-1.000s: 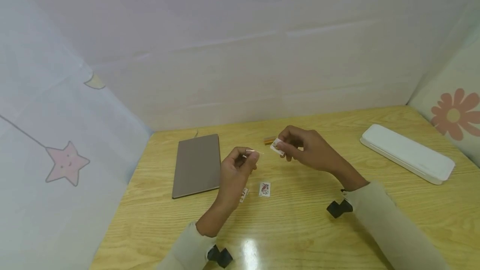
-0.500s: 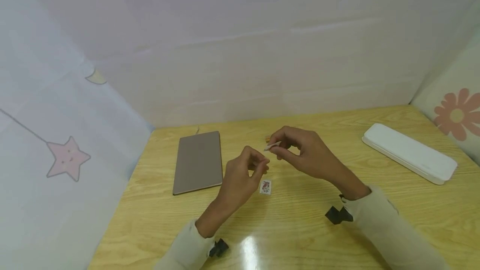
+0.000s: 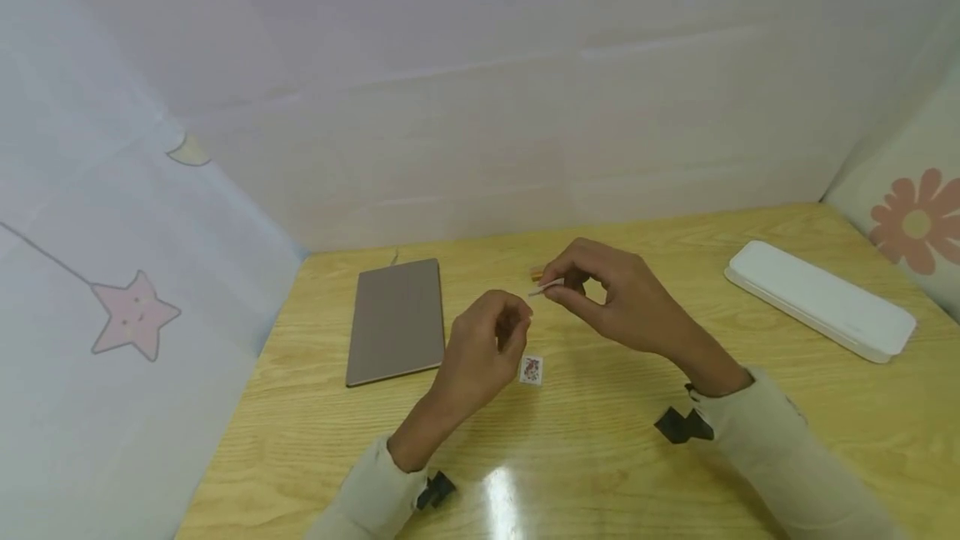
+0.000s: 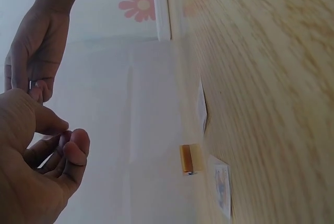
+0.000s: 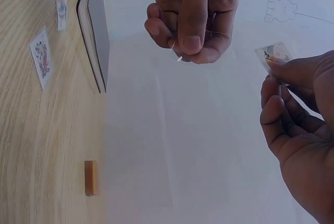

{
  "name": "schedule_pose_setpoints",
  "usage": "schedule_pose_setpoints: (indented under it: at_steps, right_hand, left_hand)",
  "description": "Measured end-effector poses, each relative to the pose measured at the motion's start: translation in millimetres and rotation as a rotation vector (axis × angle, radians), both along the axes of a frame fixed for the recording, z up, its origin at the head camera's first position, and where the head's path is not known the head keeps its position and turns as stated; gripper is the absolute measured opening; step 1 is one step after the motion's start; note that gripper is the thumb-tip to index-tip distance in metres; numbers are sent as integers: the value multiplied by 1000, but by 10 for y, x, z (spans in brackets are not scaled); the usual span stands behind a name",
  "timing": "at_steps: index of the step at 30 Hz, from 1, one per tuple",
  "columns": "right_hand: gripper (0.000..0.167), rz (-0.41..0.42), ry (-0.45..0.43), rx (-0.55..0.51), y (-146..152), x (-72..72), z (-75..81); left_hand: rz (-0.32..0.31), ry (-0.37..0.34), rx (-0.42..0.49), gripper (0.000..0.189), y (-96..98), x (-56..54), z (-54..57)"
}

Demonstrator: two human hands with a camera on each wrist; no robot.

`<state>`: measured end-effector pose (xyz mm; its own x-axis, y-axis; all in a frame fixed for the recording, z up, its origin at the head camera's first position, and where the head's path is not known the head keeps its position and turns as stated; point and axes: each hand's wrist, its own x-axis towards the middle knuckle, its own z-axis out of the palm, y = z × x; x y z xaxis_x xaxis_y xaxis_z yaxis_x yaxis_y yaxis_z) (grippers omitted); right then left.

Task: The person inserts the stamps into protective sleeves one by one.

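Note:
My left hand (image 3: 480,348) pinches a thin, clear piece (image 5: 179,58) between thumb and fingertips; only fine pale edges of it show, so its kind is hard to tell. To its right, my right hand (image 3: 611,294) pinches a small picture card (image 5: 274,52) between thumb and forefinger. In the head view this card is nearly edge-on. The two hands are raised over the table and their fingertips are apart. Below them a second small picture card (image 3: 531,370) lies flat on the wood. A third card (image 5: 61,10) shows in the right wrist view, hidden behind my left hand in the head view.
A closed grey-brown notebook (image 3: 395,322) lies left of the hands. Behind the fingers sits a small orange-brown block (image 5: 91,178). A long white case (image 3: 819,300) lies at the right of the wooden table (image 3: 600,457). A pale cloth wall (image 3: 480,107) rises behind.
My right hand has turned its card from face-up to nearly edge-on. The left hand has shifted right, and now covers the third card in the head view.

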<state>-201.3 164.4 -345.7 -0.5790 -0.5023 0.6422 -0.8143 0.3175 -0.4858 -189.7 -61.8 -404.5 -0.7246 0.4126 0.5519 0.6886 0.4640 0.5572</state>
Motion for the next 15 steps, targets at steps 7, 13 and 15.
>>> schedule_pose_setpoints:
  at_steps: [7, 13, 15]
  right_hand:
    - [24, -34, 29, -11, 36, -9, 37]
    - [26, -44, 43, -24, 36, -2, 50]
    - [27, -43, 39, -27, 31, 4, 48]
  left_hand:
    - [-27, 75, 48, 7, -19, -46, -1]
    - [-40, 62, 125, 8, -39, -75, 37]
    - [-37, 56, 142, 8, -46, -80, 47]
